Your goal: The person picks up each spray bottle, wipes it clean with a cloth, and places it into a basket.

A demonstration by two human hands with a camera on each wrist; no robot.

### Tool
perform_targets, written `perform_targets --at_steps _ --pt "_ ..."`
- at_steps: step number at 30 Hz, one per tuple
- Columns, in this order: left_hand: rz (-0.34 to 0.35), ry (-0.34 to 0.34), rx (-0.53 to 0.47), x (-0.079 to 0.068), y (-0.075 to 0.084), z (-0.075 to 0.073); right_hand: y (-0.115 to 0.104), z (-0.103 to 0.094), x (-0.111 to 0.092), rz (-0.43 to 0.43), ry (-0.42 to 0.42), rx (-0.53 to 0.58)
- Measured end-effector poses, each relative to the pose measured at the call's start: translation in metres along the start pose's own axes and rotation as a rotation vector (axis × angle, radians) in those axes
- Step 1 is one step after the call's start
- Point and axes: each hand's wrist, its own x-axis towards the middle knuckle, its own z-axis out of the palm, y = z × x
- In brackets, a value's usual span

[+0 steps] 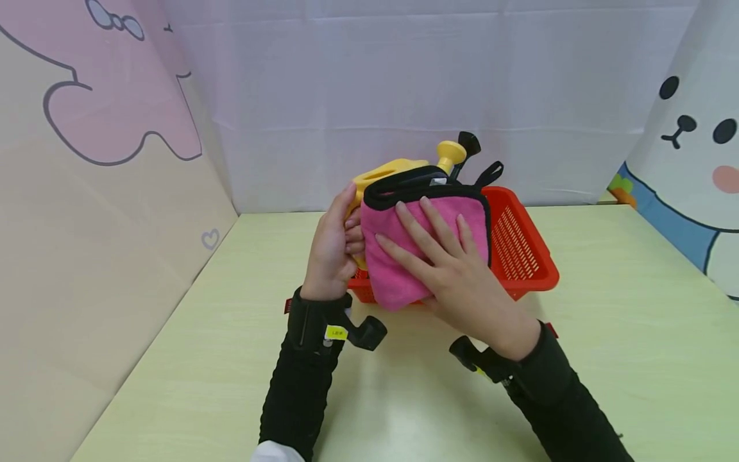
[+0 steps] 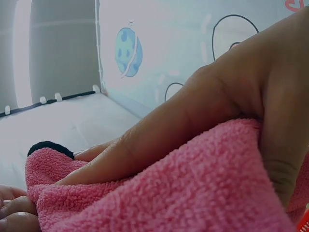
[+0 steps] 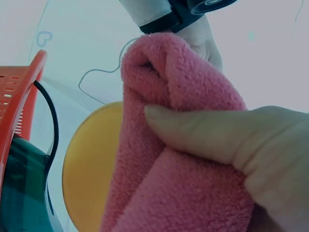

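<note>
My left hand (image 1: 331,247) grips the handle side of a yellow watering can (image 1: 392,168), its round sprinkler head (image 1: 451,153) sticking up at the back. Over the can's near side lies a pink cloth with black trim (image 1: 427,247), hiding most of the body. My right hand (image 1: 462,282) spreads its fingers across the cloth from the front. In the right wrist view, the thumb (image 3: 193,133) presses a fold of the cloth from the other side, with the can's rounded yellow wall (image 3: 91,169) behind it. The left wrist view shows the cloth (image 2: 159,198) bunched under the right hand.
Behind the hands stands a red plastic basket (image 1: 539,276) with slotted walls. A black flared tip (image 1: 469,145) rises beyond the can. Something dark green (image 3: 24,193) with a black curved strip is by the basket. A white curtain (image 1: 358,109) closes off the table's back.
</note>
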Motion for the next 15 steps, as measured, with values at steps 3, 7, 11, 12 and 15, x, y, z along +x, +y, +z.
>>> perform_targets --at_steps 3,7,11,12,15 --pt "-0.006 -0.003 -0.001 0.0004 -0.0006 0.0001 0.0010 -0.0001 -0.0006 -0.002 -0.004 0.008" --pt "-0.010 -0.007 0.001 0.0005 -0.0005 0.0002 0.0028 0.0017 -0.0001 -0.020 0.039 0.005" --pt "-0.014 -0.013 0.000 -0.0002 0.0006 0.0009 0.0026 0.0032 0.0024 -0.028 0.125 -0.013" --pt "-0.016 -0.015 -0.003 -0.0003 0.0009 0.0011 0.0023 0.0036 0.0030 -0.021 0.144 -0.011" --pt "-0.021 -0.023 -0.019 -0.0010 0.0016 0.0023 0.0022 0.0043 0.0042 0.027 0.194 0.014"
